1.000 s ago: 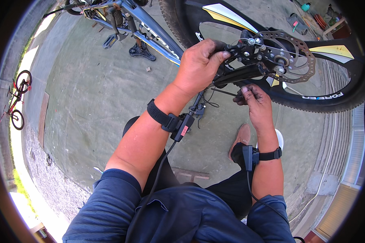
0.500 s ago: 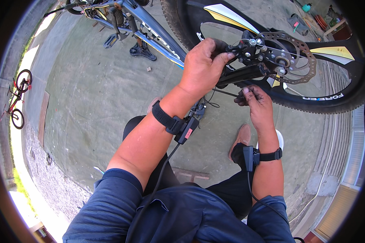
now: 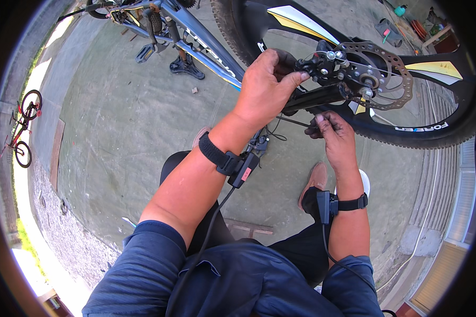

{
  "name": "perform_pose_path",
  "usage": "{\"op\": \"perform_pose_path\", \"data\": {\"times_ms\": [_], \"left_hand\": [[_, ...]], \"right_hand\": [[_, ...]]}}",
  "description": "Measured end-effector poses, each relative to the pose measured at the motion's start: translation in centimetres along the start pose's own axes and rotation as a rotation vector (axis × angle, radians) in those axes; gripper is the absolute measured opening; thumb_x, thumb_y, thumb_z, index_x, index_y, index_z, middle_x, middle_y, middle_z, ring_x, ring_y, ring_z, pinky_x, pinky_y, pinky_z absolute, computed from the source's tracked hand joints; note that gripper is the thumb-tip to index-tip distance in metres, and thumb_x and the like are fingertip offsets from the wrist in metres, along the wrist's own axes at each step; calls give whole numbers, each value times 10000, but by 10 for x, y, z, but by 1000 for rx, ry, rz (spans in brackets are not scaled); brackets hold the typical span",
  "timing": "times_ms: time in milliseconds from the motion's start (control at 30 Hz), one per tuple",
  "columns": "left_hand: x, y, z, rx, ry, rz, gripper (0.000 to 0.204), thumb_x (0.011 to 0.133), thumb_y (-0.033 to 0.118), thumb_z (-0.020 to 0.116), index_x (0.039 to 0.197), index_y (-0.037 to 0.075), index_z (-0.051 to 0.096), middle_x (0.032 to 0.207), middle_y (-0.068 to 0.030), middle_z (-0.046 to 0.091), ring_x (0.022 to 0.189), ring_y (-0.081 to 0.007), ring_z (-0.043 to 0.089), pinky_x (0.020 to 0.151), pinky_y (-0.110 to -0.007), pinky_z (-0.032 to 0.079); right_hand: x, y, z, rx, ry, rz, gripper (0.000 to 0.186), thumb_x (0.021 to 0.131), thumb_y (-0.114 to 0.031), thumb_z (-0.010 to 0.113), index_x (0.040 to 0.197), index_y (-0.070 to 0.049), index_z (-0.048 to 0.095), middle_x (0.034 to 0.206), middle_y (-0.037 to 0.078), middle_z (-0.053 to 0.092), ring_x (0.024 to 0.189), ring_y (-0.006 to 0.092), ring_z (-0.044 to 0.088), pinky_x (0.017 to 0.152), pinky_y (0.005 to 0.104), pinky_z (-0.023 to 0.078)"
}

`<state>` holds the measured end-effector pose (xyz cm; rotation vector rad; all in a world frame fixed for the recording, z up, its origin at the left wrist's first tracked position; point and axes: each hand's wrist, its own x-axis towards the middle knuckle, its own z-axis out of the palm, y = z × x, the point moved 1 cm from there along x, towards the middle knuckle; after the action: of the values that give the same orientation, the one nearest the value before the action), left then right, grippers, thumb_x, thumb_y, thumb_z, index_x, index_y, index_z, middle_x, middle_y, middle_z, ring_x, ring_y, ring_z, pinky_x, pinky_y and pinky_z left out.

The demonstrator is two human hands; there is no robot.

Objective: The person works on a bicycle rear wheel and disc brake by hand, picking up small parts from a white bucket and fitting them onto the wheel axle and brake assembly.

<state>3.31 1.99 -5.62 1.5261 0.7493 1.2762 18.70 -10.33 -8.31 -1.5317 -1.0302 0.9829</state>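
Note:
My left hand (image 3: 269, 79) is closed at the black disc brake caliper (image 3: 324, 66), its thumb pressed against the near side; the other fingertips are partly hidden behind it. The caliper sits beside a drilled metal brake rotor (image 3: 405, 71) at the wheel's hub. Below the black fork leg (image 3: 320, 99), my right hand (image 3: 333, 132) pinches a thin dark rod or cable (image 3: 293, 121) between blackened fingertips. I cannot tell which of the two it is. The black bicycle wheel (image 3: 420, 128), with white and yellow accents on its spokes, stands behind both hands.
The blue-grey bicycle frame (image 3: 195, 39) extends to the upper left, with a pedal (image 3: 144, 53) hanging low. Loose cables and a dark part (image 3: 259, 141) are below my left wrist. A small red bicycle (image 3: 24, 128) stands far left. A white round object (image 3: 365, 182) is beside my right forearm.
My left thumb has shifted slightly to the right and down against the caliper. My right hand stays in place with the thin dark piece.

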Motion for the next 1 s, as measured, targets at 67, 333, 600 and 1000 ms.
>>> {"op": "perform_pose_path", "data": {"times_ms": [67,333,600,1000], "left_hand": [[2,-6,-1,-2,-7,8,191,799,60,743,905,-24,607,778,-97,623,674,-155,604,619,-288,496],[1,-6,-2,69,-23,117,122,814,41,698,894,-18,627,772,-111,615,660,-185,589,611,-304,483],[2,-7,-5,195,-13,263,126,823,51,682,917,-16,632,784,-132,606,665,-253,606,606,-330,478],[-1,-10,-27,26,50,34,258,966,185,576,1102,-33,603,879,-99,690,766,-136,641,712,-262,509]], "right_hand": [[1,0,1,0,-4,-1,247,972,-225,570,900,9,607,796,81,667,735,161,671,651,265,513],[0,-1,1,1,2,1,252,971,-229,569,903,10,606,790,87,669,729,159,668,649,262,509],[0,-1,1,-17,-16,-10,249,971,-224,565,910,14,606,799,90,667,730,159,665,651,265,509],[0,8,-4,-98,-56,40,222,957,-195,582,930,22,625,805,61,648,736,156,667,655,270,516]]}}
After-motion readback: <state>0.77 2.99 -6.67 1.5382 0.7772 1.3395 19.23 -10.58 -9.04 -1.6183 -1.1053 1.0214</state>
